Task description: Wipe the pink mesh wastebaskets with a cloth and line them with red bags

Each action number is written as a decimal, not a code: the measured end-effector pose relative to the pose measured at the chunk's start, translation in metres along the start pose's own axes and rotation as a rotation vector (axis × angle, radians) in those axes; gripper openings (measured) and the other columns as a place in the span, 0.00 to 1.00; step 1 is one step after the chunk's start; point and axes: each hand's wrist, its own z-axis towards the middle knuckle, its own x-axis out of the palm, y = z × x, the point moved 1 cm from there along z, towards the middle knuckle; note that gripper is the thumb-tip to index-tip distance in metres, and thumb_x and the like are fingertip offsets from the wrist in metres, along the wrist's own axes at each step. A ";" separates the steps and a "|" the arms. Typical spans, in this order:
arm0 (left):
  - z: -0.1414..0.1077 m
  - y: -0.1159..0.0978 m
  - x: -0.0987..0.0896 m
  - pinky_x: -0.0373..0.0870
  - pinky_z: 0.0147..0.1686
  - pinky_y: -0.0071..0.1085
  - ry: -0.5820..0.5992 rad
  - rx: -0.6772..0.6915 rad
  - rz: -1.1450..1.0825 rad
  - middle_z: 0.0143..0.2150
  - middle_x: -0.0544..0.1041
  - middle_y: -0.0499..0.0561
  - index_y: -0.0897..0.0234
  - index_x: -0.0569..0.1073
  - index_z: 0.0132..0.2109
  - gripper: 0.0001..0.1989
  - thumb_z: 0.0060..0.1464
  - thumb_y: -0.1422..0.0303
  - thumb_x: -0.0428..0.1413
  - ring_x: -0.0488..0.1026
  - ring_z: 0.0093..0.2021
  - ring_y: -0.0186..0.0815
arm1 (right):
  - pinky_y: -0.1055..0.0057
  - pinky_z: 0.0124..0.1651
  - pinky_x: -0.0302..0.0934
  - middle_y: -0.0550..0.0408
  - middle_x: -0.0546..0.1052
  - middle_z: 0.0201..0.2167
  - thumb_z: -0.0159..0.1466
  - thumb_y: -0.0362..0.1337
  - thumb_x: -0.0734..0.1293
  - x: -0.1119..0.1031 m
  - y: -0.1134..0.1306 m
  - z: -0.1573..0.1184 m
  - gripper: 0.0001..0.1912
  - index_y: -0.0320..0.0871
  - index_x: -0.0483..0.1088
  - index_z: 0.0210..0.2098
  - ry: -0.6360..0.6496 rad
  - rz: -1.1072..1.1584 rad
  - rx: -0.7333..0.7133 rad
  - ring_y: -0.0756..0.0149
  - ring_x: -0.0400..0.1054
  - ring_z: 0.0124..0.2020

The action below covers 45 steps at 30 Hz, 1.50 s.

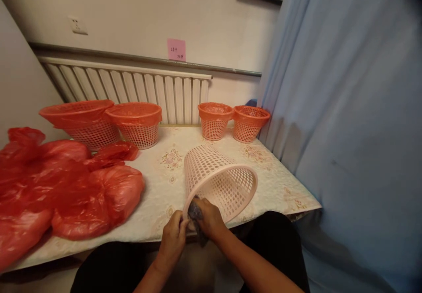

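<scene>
A pale pink perforated plastic basket [206, 163] lies on its side on the table, its mouth tilted toward me. My left hand [174, 233] grips the basket's rim at the lower left, fingers closed. Just inside that rim, my right hand [209, 218] is closed around a dark grey cloth [195, 211], pressed against the inner wall near the edge. Part of the cloth hangs down below the rim. The fingertips of my right hand are partly hidden.
Red plastic bags [75, 187] are heaped at the left. Behind stand baskets lined with red bags: a large one [92, 134], another beside it [140, 134], and two smaller ones [213, 128] to the right. A blue curtain [346, 108] hangs on the right; a radiator [168, 93] is behind.
</scene>
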 end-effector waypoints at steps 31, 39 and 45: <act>0.015 -0.044 -0.007 0.62 0.29 0.27 0.137 -0.012 -0.092 0.25 0.69 0.45 0.60 0.68 0.31 0.14 0.61 0.59 0.46 0.67 0.27 0.34 | 0.69 0.39 0.57 0.48 0.73 0.39 0.64 0.32 0.56 -0.030 -0.075 0.002 0.16 0.48 0.70 0.48 0.102 -0.490 0.144 0.60 0.69 0.37; -0.020 -0.016 0.038 0.70 0.40 0.35 0.176 -0.153 -0.240 0.37 0.78 0.55 0.62 0.70 0.39 0.11 0.55 0.60 0.49 0.74 0.39 0.42 | 0.69 0.39 0.57 0.49 0.72 0.41 0.64 0.30 0.56 -0.018 -0.078 -0.004 0.18 0.50 0.67 0.50 0.054 -0.489 0.213 0.60 0.68 0.39; -0.020 -0.006 0.048 0.70 0.44 0.40 0.184 -0.191 -0.255 0.41 0.79 0.59 0.65 0.71 0.41 0.14 0.51 0.61 0.51 0.75 0.42 0.45 | 0.69 0.40 0.57 0.49 0.71 0.41 0.62 0.28 0.57 -0.019 -0.083 0.001 0.20 0.49 0.66 0.51 0.065 -0.412 0.215 0.61 0.69 0.39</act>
